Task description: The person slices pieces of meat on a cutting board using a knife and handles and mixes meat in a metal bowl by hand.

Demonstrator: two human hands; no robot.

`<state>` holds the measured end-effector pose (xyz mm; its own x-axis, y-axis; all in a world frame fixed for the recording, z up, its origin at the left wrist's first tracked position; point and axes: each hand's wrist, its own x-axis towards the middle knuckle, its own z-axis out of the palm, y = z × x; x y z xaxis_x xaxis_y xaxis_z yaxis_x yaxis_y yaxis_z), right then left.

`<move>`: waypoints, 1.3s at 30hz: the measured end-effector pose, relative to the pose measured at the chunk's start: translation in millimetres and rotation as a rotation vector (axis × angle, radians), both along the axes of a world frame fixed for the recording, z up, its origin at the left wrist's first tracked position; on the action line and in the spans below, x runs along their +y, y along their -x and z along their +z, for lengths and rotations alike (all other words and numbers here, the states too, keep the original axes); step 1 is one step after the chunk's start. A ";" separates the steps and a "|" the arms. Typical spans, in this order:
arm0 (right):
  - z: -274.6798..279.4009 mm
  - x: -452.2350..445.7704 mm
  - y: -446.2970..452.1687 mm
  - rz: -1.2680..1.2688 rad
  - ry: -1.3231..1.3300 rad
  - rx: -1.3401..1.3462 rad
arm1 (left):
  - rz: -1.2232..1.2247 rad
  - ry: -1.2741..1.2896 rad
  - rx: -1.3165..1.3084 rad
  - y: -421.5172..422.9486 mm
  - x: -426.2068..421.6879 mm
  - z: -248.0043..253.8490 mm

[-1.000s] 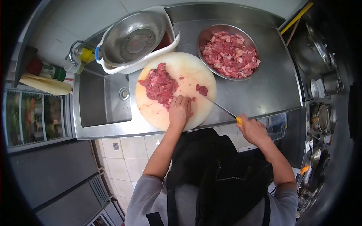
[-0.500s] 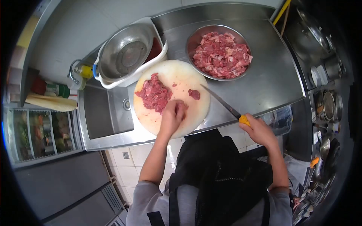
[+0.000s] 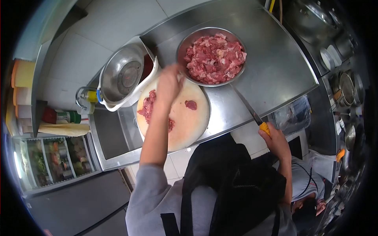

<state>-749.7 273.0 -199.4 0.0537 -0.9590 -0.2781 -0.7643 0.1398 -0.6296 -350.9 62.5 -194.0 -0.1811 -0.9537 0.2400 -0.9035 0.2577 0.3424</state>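
My left hand (image 3: 170, 83) is over the upper edge of the round cutting board (image 3: 193, 128), close to the left rim of the metal bowl; motion blurs its fingers. Cut pieces of red meat (image 3: 214, 59) fill that bowl (image 3: 184, 48). A pile of meat (image 3: 147, 106) on the board is partly hidden by my left forearm, and one small piece of meat (image 3: 191, 104) lies apart to its right. In my right hand (image 3: 274, 138) is the yellow handle of a long knife (image 3: 249, 106), its blade pointing up and left over the steel counter.
A metal colander (image 3: 125, 74) rests in a white tub (image 3: 151, 80) left of the board, above the sink (image 3: 112, 131). Bottles and a faucet (image 3: 82, 103) stand beyond. Another person (image 3: 307, 185) is low at the right, near pots and pans (image 3: 346, 94).
My left hand has moved up from the meat on the board toward the bowl. The knife has shifted slightly right and down with my right hand. The view has turned, and another person has come into view.
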 end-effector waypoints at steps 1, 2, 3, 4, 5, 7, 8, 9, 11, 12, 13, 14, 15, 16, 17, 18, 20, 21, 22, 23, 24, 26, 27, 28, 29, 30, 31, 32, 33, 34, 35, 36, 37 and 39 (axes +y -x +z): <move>-4.6 1.2 1.7 0.005 0.026 -0.018 | -0.149 0.034 0.034 -9.7 26.5 -31.9; -10.6 0.4 3.8 0.001 0.022 -0.023 | -0.239 -0.147 0.053 -4.4 54.6 -38.8; -17.4 -1.4 5.7 0.021 0.015 -0.053 | -0.310 -0.130 0.022 -8.8 73.1 -64.3; -21.7 -2.3 6.3 0.049 0.002 -0.080 | -0.303 -0.140 0.022 -10.6 78.8 -72.4; -23.2 -4.8 4.1 0.063 -0.008 -0.081 | -0.114 -0.314 0.199 -13.7 86.1 -78.0; -23.9 -13.8 -2.9 0.121 -0.003 -0.056 | 0.057 -0.398 0.405 -24.1 97.3 -93.2; -24.4 -18.9 -5.9 0.148 -0.003 -0.058 | 0.083 -0.391 0.408 -28.0 102.8 -95.0; -25.0 -25.2 -9.5 0.171 -0.014 -0.066 | 0.142 -0.453 0.500 -31.3 105.0 -95.8; -24.4 -33.4 -17.5 0.209 -0.029 -0.077 | 0.215 -0.510 0.592 -38.7 114.4 -94.1; -22.0 -36.7 -22.0 0.222 -0.023 -0.093 | 0.266 -0.574 0.735 -41.8 122.0 -92.4; -21.0 -38.7 -25.7 0.238 -0.018 -0.108 | 0.317 -0.633 0.880 -44.5 130.7 -91.1; -22.2 -39.9 -29.1 0.258 -0.019 -0.109 | 0.336 -0.624 0.886 -45.8 138.5 -88.8; -23.9 -41.3 -32.8 0.268 -0.037 -0.113 | 0.309 -0.664 1.215 -46.2 145.9 -85.9; -24.7 -43.2 -37.0 0.277 -0.052 -0.118 | 0.267 -0.685 1.544 -47.6 152.2 -83.7; -24.4 -44.7 -41.1 0.297 -0.044 -0.123 | 0.278 -0.662 1.545 -50.7 157.2 -83.8; -24.0 -44.3 -44.5 0.301 -0.069 -0.112 | 0.230 -0.640 1.734 -53.9 162.3 -85.1; -24.5 -45.4 -50.3 0.322 -0.088 -0.103 | 0.179 -0.589 1.921 -57.5 169.5 -78.5; -25.3 -46.2 -52.2 0.341 -0.085 -0.097 | 0.176 -0.564 1.932 -57.0 172.5 -70.0; -25.7 -47.1 -55.3 0.358 -0.083 -0.090 | 0.173 -0.540 1.944 -58.6 176.2 -64.1; -24.8 -48.2 -59.3 0.371 -0.079 -0.092 | 0.179 -0.524 1.944 -64.5 179.8 -66.4; -23.0 -49.0 -62.3 0.375 -0.085 -0.070 | 0.126 -0.528 1.916 -70.1 182.7 -71.2; -20.9 -49.2 -65.4 0.377 -0.093 -0.041 | 0.073 -0.534 1.895 -69.7 186.9 -72.1; -20.1 -48.6 -67.1 0.386 -0.065 -0.069 | 0.113 -0.616 1.840 -62.5 190.0 -70.6; -19.2 -47.2 -67.8 0.393 -0.038 -0.096 | 0.152 -0.700 1.784 -53.9 192.1 -69.3; -17.7 -46.7 -68.8 0.388 -0.046 -0.085 | 0.090 -0.740 1.776 -46.1 190.8 -69.5; -15.9 -47.0 -70.2 0.387 -0.059 -0.082 | 0.086 -0.751 1.785 -40.4 191.7 -67.6; -14.6 -47.5 -69.6 0.388 -0.068 -0.080 | 0.165 -0.740 1.678 -35.8 192.0 -63.6; -14.2 -47.6 -67.9 0.385 -0.066 -0.074 | 0.240 -0.720 1.566 -34.9 191.3 -61.3; -14.3 -47.0 -67.0 0.383 -0.050 -0.061 | 0.305 -0.621 1.373 -40.6 192.9 -62.8; -15.1 -46.2 -66.6 0.381 -0.036 -0.048 | 0.301 -0.622 1.373 -49.6 193.1 -59.2; -16.8 -45.5 -66.5 0.376 -0.036 -0.046 | 0.307 -0.429 1.059 -60.9 193.7 -53.6; -18.8 -43.9 -64.9 0.361 -0.058 -0.045 | 0.301 -0.240 0.746 -71.9 193.7 -49.6; -20.5 -41.5 -60.2 0.341 -0.079 -0.039 | 0.344 -0.034 0.397 -82.8 190.8 -48.2; -34.7 -34.0 -54.0 0.329 -0.040 0.033 | 0.381 0.114 -0.016 -91.2 182.0 -50.2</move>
<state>-695.7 239.0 -234.1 0.3495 -0.8799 -0.3218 -0.7922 -0.0942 -0.6029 -259.7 244.6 -244.2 0.1764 -0.9208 0.3478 -0.9468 -0.0621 0.3158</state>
